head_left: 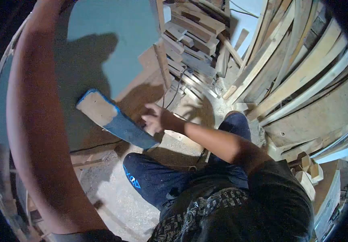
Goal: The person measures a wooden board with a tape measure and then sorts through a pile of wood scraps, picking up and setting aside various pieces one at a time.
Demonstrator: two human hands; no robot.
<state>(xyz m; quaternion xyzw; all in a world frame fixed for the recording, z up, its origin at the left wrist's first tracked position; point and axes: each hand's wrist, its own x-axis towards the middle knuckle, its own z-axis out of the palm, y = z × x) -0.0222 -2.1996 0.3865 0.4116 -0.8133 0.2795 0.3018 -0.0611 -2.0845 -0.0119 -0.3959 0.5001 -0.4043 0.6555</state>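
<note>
My right hand [153,121] is open, fingers apart, beside a flat, slightly curved piece [99,111] with a tan end, a dark blue end and a bright blue edge. No object shows in that hand. The piece lies slantwise across the corner of a grey-green panel [135,32], its dark end reaching past the panel toward my knee. My left forearm [32,101] rises along the left side and runs out at the top edge, so my left hand is out of sight.
Several wood offcuts [190,32] are heaped beyond the panel. Long timber strips [303,72] lean along the right. A thin dark cable [178,88] hangs near the panel's edge. Sawdust covers the floor [129,201]. Small wood blocks [309,173] sit at the lower right.
</note>
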